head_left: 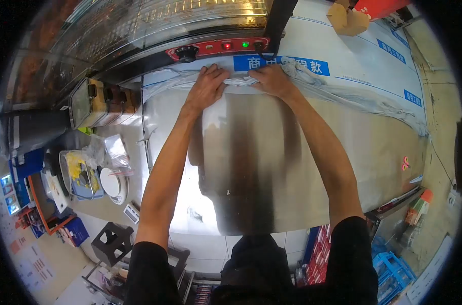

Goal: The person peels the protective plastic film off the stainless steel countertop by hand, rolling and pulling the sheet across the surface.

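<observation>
A white plastic protective film with blue printed labels covers the far part of a shiny steel tabletop. Its near edge is gathered into a crumpled roll that runs across the table. My left hand is closed on this roll, fingers curled over it just below the warming cabinet. A short way to the right, my right hand grips the same bunched edge, thumb pointing inward. Bare steel shows between my forearms.
A glass warming cabinet with a lit red control panel stands at the back. Clear containers, a white kitchen scale and plastic bags are on the left. Pink scissors lie right; a cardboard box sits back right.
</observation>
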A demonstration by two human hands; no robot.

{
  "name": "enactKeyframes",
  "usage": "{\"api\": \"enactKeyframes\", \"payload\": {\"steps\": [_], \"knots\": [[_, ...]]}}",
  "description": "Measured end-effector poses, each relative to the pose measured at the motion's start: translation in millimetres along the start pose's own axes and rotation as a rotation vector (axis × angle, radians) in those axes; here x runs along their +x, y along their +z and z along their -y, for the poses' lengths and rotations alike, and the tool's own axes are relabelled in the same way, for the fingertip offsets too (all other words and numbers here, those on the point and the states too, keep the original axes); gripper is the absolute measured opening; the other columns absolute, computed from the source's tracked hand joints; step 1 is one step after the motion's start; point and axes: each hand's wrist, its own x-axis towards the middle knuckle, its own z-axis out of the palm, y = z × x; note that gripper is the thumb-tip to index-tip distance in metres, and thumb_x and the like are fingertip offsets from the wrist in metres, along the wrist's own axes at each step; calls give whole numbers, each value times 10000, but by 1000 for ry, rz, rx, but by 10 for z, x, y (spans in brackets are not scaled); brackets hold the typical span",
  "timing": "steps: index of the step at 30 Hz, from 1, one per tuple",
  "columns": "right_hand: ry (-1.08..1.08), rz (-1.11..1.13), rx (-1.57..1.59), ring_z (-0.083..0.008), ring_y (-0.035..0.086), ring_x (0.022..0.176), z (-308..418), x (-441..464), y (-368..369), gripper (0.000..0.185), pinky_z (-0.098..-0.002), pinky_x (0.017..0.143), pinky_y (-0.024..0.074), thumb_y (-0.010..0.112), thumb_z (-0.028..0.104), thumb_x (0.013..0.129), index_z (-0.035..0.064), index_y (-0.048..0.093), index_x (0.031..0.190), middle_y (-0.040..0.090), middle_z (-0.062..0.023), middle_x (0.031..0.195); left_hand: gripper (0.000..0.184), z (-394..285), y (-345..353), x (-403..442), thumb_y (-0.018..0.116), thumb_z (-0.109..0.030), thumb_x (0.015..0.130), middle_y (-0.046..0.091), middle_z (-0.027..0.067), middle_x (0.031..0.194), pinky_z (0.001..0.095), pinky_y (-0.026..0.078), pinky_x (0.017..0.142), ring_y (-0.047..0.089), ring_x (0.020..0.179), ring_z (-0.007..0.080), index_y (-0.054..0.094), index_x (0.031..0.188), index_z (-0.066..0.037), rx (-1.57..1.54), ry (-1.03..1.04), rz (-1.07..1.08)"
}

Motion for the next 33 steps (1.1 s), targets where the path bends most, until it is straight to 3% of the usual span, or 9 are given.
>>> {"api": "enactKeyframes", "payload": {"steps": [7, 13, 17, 21, 24, 26, 27, 29, 33], "knots": [[-23, -39, 21, -296, 664, 774, -200, 41, 72, 366, -427, 676, 518, 776, 294, 713, 113, 673, 1013, 683, -101, 829, 244, -54, -37, 11, 651, -72, 752, 620, 80, 972, 410, 382, 841, 522, 968, 274, 570, 982, -65, 76, -29, 72], [143, 23, -134, -326, 669, 791, 90, 103, -118, 438, -435, 716, 528, 740, 439, 745, 86, 681, 998, 694, -106, 868, 225, -117, -50, 38, 651, -82, 760, 621, 76, 960, 410, 379, 825, 526, 979, 280, 564, 968, -72, 144, -17, -67], [361, -161, -12, -322, 598, 1033, 569, -215, -997, 557, -425, 881, 458, 689, 543, 771, 41, 662, 1011, 632, -137, 1116, 261, -107, -126, 60, 643, -94, 774, 615, 89, 982, 434, 378, 845, 522, 992, 298, 559, 1019, -65, 147, -110, 5], [558, -240, -216, -302, 459, 1227, 28, -1359, -1138, 587, -430, 982, 359, 692, 550, 773, 49, 615, 1069, 520, -139, 1296, 392, -466, -69, 17, 627, -197, 805, 556, 136, 1164, 474, 363, 918, 496, 1105, 324, 553, 1173, -82, 144, -109, -33], [690, -171, -28, -319, 563, 1083, -225, -1707, -1167, 547, -415, 870, 431, 710, 518, 771, 41, 598, 1016, 606, -160, 1158, 604, -1047, 171, 236, 631, -358, 829, 494, 161, 1316, 517, 289, 1079, 435, 1263, 337, 487, 1355, -98, 18, 124, -115], [820, -14, 191, -346, 627, 840, -308, -1669, -1198, 433, -398, 699, 469, 711, 439, 808, 36, 595, 916, 658, -166, 911, 673, -1599, 294, 706, 651, -456, 823, 476, 167, 1354, 539, 245, 1122, 412, 1304, 337, 484, 1380, -118, -68, 105, 21], [820, -15, 193, -346, 627, 840, -393, -1626, -1243, 433, -398, 699, 469, 711, 439, 808, 36, 595, 916, 658, -166, 911, 641, -1738, 466, 913, 649, -478, 823, 485, 163, 1344, 547, 273, 1098, 416, 1297, 335, 520, 1341, -124, -19, 100, -10], [445, -203, 246, -369, 609, 627, -610, -1508, -1285, 329, -415, 571, 466, 679, 358, 863, 40, 611, 811, 628, -157, 678, 613, -1751, 783, 1258, 648, -500, 823, 494, 160, 1334, 556, 300, 1074, 420, 1289, 334, 555, 1302, -129, 36, 92, -39], [566, -212, 152, -336, 609, 560, -914, -1336, -1051, 292, -417, 530, 473, 656, 304, 888, 69, 629, 717, 610, -136, 607, 427, -1607, 1211, 1558, 620, -489, 857, 644, 144, 958, 489, 392, 918, 600, 932, 289, 663, 1024, -98, 137, -44, 158]]}}
